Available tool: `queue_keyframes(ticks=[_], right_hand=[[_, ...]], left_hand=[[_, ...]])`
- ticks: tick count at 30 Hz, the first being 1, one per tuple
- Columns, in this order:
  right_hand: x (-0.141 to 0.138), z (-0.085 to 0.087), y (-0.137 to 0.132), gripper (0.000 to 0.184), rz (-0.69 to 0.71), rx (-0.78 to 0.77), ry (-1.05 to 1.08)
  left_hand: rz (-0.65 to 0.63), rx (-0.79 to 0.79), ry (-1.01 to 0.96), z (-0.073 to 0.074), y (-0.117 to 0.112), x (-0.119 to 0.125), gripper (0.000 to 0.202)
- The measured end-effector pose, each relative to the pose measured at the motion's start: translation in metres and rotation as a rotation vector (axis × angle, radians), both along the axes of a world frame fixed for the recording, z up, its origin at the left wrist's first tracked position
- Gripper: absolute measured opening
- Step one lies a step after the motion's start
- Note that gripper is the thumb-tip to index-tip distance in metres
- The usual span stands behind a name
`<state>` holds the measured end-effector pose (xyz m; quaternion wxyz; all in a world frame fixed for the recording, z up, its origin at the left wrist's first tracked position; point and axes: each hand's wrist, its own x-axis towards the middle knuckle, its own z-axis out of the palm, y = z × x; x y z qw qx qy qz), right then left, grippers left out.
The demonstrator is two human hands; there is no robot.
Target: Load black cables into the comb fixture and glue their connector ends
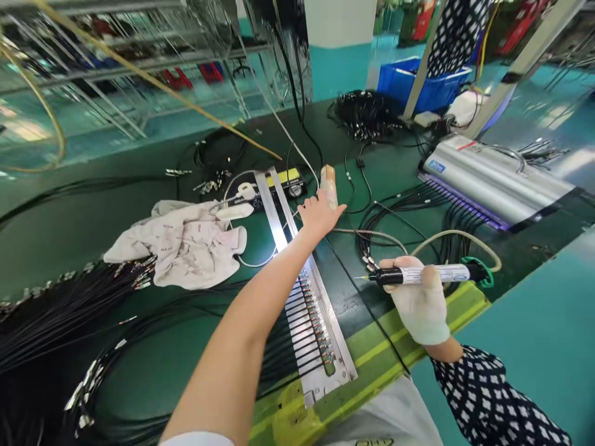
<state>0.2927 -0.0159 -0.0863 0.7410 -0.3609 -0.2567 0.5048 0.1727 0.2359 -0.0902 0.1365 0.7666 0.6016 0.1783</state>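
Note:
My bare left hand (320, 214) reaches across the bench with fingers and thumb spread. It is at the near end of a small whitish-brown bottle-like object (328, 181); whether it touches it I cannot tell. My right hand (421, 306), in a white glove with bare fingertips, grips a pen-shaped dispenser (432, 274) with a fine needle tip pointing left. A pale hose runs by its green-ringed rear end. Under my left arm lies a long metal fixture (320, 316) with a row of black cables, their coloured wire ends set in it.
White gloves (190, 241) lie on the green bench left of the fixture, near bundles of black cables (69, 316). A silver machine (497, 176) with a purple-lit edge stands at right. Behind are a blue bin (400, 83) and a person's patterned sleeve (458, 37).

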Motion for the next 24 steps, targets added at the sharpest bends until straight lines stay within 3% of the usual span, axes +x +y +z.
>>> queue_keyframes(ticks=[2, 4, 6, 10, 13, 15, 18, 24], right_hand=[[0.009, 0.006, 0.01, 0.049, 0.02, -0.001, 0.032], [0.022, 0.012, 0.019, 0.052, 0.018, 0.003, 0.063], [0.038, 0.02, 0.03, 0.05, -0.009, 0.03, 0.109], [0.062, 0.039, 0.063, 0.047, -0.077, 0.149, 0.122], [0.058, 0.052, 0.085, 0.048, -0.097, 0.192, 0.066], [0.045, 0.058, 0.092, 0.049, -0.061, 0.172, 0.044], [0.02, 0.059, 0.09, 0.048, 0.024, 0.13, -0.019], [-0.021, 0.047, 0.066, 0.047, 0.201, 0.03, -0.367]], left_hand=[[0.021, -0.071, -0.07, 0.002, 0.014, 0.015, 0.076], [-0.054, -0.054, -0.112, 0.005, 0.011, 0.003, 0.071], [-0.182, -0.014, -0.152, 0.01, -0.01, -0.031, 0.071], [-0.464, 0.034, -0.238, 0.02, -0.082, -0.127, 0.069], [-0.505, 0.036, -0.272, 0.019, -0.133, -0.186, 0.066], [-0.49, 0.045, -0.258, 0.015, -0.157, -0.21, 0.067], [-0.477, 0.062, -0.252, 0.012, -0.181, -0.225, 0.071], [-0.522, -0.006, -0.258, 0.014, -0.212, -0.225, 0.068]])
